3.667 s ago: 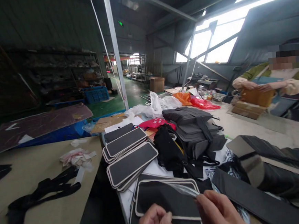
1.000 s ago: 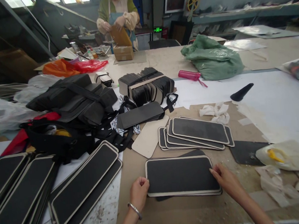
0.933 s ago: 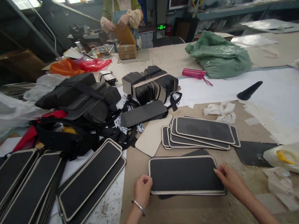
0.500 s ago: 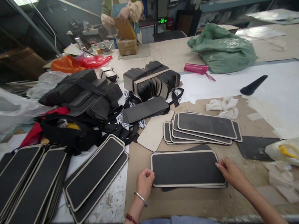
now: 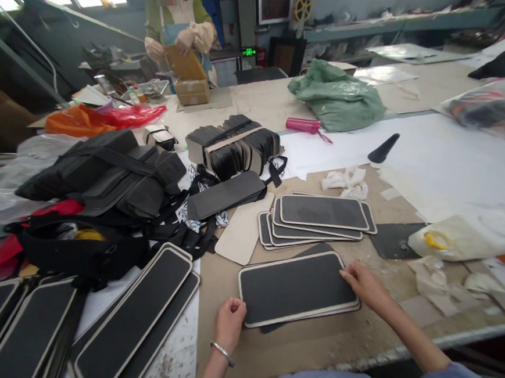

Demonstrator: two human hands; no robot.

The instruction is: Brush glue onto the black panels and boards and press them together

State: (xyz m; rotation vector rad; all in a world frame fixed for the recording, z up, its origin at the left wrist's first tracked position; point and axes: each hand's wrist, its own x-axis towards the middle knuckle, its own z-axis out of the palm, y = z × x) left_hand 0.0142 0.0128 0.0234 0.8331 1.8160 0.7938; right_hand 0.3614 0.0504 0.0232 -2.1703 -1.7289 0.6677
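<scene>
In front of me lies a black rounded panel with a cream border [image 5: 293, 288], on top of at least one like panel and a plain dark piece that sticks out askew. My left hand [image 5: 230, 322] pinches its left end, fingers curled. At the right end, my right hand [image 5: 362, 285] holds the edge between thumb and fingers. Just behind it sits a fanned pile of bordered panels [image 5: 324, 211]. To its left are a bare cream board [image 5: 243, 236] and a short stack of grey-black strips [image 5: 227, 195].
Stacks of bordered panels [image 5: 136, 326] cover the table's left side. Behind are a strapped bundle of dark pieces [image 5: 236, 146], a black bag [image 5: 78, 249] and a green plastic bag [image 5: 337, 98]. A whitish bag [image 5: 453, 237] lies right. Across the table, a person handles a cardboard box [image 5: 192, 92].
The camera has turned a little to the right, so the scene sits further left in the picture. Both hands stay at the ends of the panel, which looks unmoved on the table.
</scene>
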